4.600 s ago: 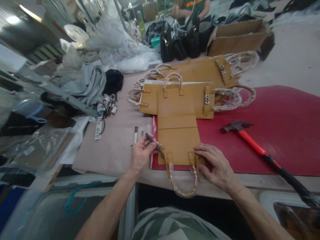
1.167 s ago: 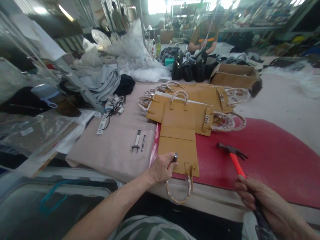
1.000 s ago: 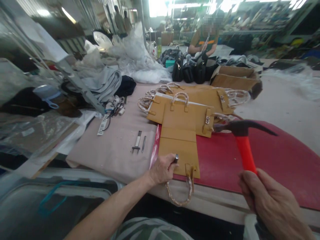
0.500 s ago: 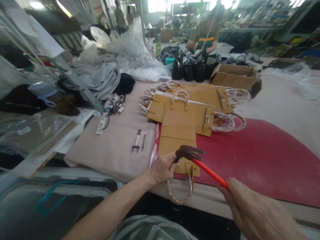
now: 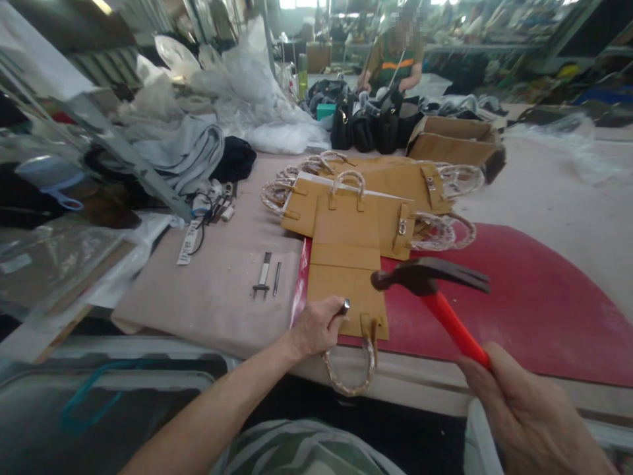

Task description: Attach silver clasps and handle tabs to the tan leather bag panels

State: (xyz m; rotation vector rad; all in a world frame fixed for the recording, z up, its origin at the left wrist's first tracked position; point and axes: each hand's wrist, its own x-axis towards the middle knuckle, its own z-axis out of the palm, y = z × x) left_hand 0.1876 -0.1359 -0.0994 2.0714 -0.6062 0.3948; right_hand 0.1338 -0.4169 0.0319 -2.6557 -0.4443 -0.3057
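My right hand [image 5: 519,396] grips the red handle of a claw hammer [image 5: 430,274], its dark head raised above the red mat. My left hand [image 5: 319,326] is closed around a short metal punch [image 5: 345,306]; only its round top end shows. Under that hand lies a flat tan bag panel [image 5: 343,260], with one wrapped handle [image 5: 350,389] hanging over the table's front edge and another at its far end. The punch's lower tip is hidden by my fingers. The hammer head is apart from the punch, to its right.
More tan bag panels [image 5: 390,171] with wrapped handles are stacked behind. A metal gauge-like tool [image 5: 264,274] and a thin rod [image 5: 277,278] lie to the left on the table. Black bags [image 5: 363,125], a cardboard box [image 5: 455,148] and a person [image 5: 395,63] are farther back.
The hammer has swung up and right, away from my left hand, and the punch's top has come into view. My left hand stays at the panel; the camera view has shifted slightly.
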